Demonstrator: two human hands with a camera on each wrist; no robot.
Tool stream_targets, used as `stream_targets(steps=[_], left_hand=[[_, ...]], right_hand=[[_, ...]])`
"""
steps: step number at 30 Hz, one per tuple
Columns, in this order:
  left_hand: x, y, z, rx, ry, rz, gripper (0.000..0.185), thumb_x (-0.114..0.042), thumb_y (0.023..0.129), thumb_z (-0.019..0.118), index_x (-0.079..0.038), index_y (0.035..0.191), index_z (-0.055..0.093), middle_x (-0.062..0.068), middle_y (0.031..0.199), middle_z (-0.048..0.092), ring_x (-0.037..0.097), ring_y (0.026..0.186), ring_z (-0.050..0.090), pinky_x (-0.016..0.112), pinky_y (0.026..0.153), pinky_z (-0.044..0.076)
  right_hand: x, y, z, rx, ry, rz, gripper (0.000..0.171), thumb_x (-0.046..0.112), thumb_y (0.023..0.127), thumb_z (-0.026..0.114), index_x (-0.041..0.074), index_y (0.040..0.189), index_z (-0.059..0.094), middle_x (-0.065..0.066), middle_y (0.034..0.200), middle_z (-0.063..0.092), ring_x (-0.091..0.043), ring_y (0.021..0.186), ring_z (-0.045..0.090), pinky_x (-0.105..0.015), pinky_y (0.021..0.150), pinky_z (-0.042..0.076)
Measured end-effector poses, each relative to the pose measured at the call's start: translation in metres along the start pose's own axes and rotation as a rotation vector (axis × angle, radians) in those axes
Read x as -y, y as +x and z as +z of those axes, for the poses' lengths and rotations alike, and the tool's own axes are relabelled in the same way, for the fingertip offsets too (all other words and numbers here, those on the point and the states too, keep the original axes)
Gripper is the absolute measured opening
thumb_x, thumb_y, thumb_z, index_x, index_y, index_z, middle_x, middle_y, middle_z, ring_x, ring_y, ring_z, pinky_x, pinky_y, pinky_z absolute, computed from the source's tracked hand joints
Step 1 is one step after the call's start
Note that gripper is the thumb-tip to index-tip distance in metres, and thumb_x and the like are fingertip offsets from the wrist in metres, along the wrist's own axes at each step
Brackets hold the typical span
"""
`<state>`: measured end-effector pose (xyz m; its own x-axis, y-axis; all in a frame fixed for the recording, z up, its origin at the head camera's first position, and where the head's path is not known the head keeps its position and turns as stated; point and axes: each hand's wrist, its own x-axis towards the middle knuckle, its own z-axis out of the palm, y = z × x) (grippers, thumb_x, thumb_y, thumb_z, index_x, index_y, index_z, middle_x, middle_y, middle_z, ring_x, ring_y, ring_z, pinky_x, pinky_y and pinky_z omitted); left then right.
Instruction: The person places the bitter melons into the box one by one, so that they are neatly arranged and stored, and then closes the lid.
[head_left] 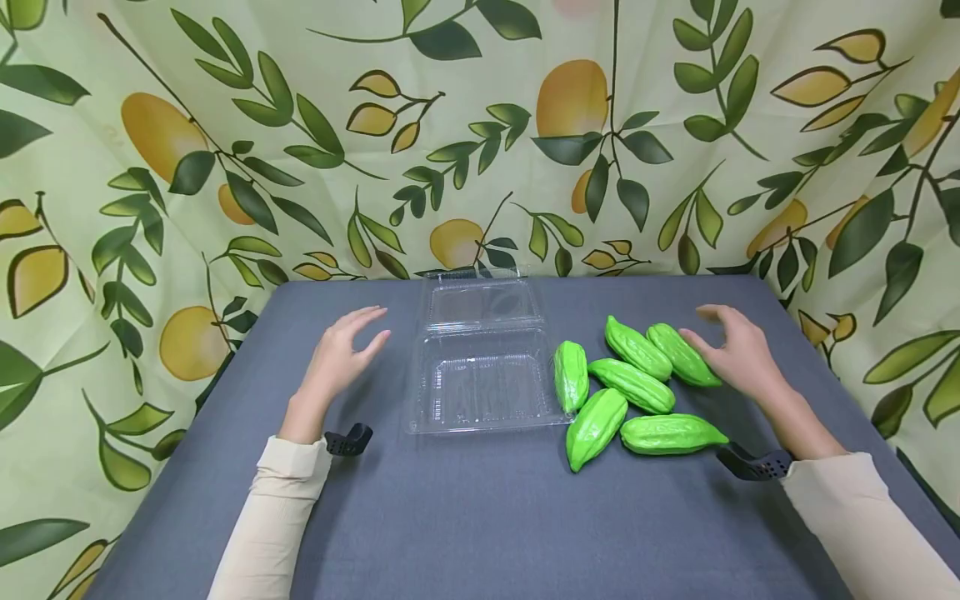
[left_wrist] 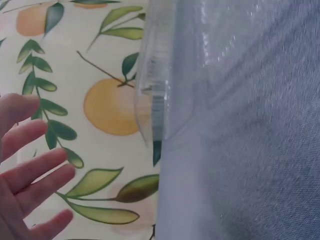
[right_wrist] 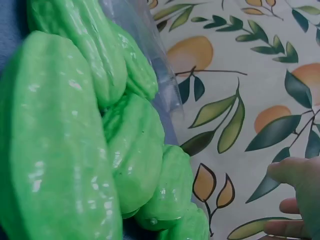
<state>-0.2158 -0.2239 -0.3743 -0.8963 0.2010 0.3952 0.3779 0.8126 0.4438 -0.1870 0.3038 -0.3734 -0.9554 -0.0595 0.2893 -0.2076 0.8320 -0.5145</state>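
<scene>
- Fruit-and-leaf cloth (head_left: 450,117) hangs at 12 o'clock and down both flanks; grey-blue table (head_left: 450,517) below, plain, probably so things stand out on my feed.
- Clear plastic container (head_left: 491,387), near table middle toward 12. Lid (head_left: 486,302) laid back to 12, presumably so the tray's hollow faces up; I see nothing inside.
- Six green gourds (head_left: 632,385) bunched at 3 to 4 o'clock of the container, closest one right at its edge. I'd guess grouped there for right-side reach.
- Left hand (head_left: 341,354) at 9 o'clock of the container: fingers apart, thumb clear of them, nothing held.
- Right hand (head_left: 738,354) at 2 to 3 o'clock of the gourds: thumb and fingers apart, loosely curved, likely because nothing fills them. Head view overlaps it with one gourd; right wrist view shows me a gap.
</scene>
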Motion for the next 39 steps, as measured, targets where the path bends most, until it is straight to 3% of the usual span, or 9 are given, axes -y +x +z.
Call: stream_targets(steps=[3,8,13,21,30,39], left_hand=[[0.0,-0.004,0.001,0.047,-0.11,0.004,0.039,-0.021,0.093,0.063,-0.007,0.13,0.06,0.017,0.135,0.059,0.036,0.128,0.053,0.054,0.11,0.039],[-0.001,-0.011,0.005,0.106,-0.246,-0.004,0.039,-0.017,0.091,0.066,-0.005,0.128,0.061,0.017,0.129,0.063,0.034,0.119,0.059,0.053,0.106,0.044],[0.001,-0.018,0.012,0.175,-0.326,-0.03,0.041,-0.017,0.091,0.067,-0.004,0.129,0.059,0.018,0.13,0.062,0.034,0.118,0.059,0.053,0.105,0.045],[0.005,-0.03,0.024,0.341,-0.466,-0.106,0.05,-0.019,0.09,0.068,-0.005,0.136,0.054,0.02,0.135,0.058,0.037,0.122,0.058,0.054,0.106,0.044],[0.004,-0.038,0.034,0.399,-0.482,-0.08,0.058,-0.019,0.085,0.073,-0.004,0.137,0.052,0.018,0.134,0.059,0.035,0.122,0.059,0.054,0.106,0.044],[0.006,-0.039,0.036,0.396,-0.505,-0.067,0.058,-0.017,0.086,0.072,-0.003,0.138,0.05,0.018,0.138,0.057,0.035,0.124,0.057,0.051,0.107,0.043]], right_hand=[[-0.001,-0.006,-0.001,0.025,0.005,0.012,0.053,0.027,0.098,0.056,-0.013,0.13,0.046,-0.036,0.127,0.05,-0.053,0.106,0.051,-0.062,0.085,0.044],[-0.006,-0.013,-0.001,0.081,0.033,0.05,0.054,0.029,0.097,0.057,-0.011,0.13,0.046,-0.035,0.127,0.051,-0.054,0.109,0.052,-0.062,0.088,0.046],[-0.014,-0.014,0.001,0.14,0.081,0.109,0.056,0.031,0.096,0.058,-0.01,0.132,0.046,-0.035,0.13,0.049,-0.056,0.113,0.051,-0.062,0.09,0.048],[-0.026,-0.011,0.004,0.246,0.119,0.201,0.064,0.037,0.096,0.057,-0.01,0.137,0.042,-0.036,0.135,0.047,-0.051,0.122,0.045,-0.06,0.089,0.045],[-0.035,-0.007,0.012,0.324,0.173,0.278,0.073,0.041,0.096,0.056,-0.011,0.142,0.034,-0.038,0.14,0.041,-0.052,0.126,0.041,-0.061,0.094,0.044],[-0.04,-0.002,0.018,0.289,0.149,0.292,0.072,0.039,0.093,0.061,-0.012,0.139,0.038,-0.04,0.136,0.042,-0.053,0.122,0.043,-0.057,0.09,0.047]])
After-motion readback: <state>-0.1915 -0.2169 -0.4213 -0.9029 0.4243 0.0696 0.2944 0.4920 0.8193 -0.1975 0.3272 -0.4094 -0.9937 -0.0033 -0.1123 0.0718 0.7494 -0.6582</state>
